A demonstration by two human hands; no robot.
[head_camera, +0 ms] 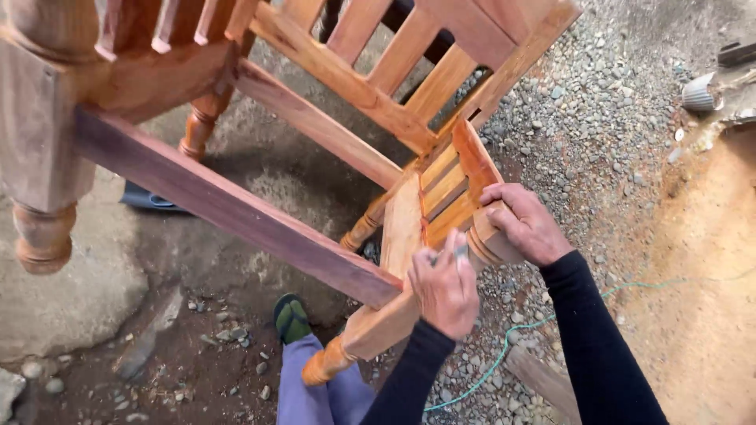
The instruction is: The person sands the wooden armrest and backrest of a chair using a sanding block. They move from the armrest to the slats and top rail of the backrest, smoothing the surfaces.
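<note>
Gripping the turned leg end (494,240) of the reddish, smooth wooden chair frame (315,126), your right hand (526,223) curls shut; your left hand (443,285) pinches a small tool (457,253) against it, above loose grey gravel (598,118).

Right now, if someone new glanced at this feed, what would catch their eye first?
The reddish wooden chair frame, lying tipped over on gravel, fills the upper left. At centre, the right hand grips a turned leg end, while the left hand pinches a small tool, too hidden to identify, against the frame. A green cord snakes across the stones at lower right.
</note>
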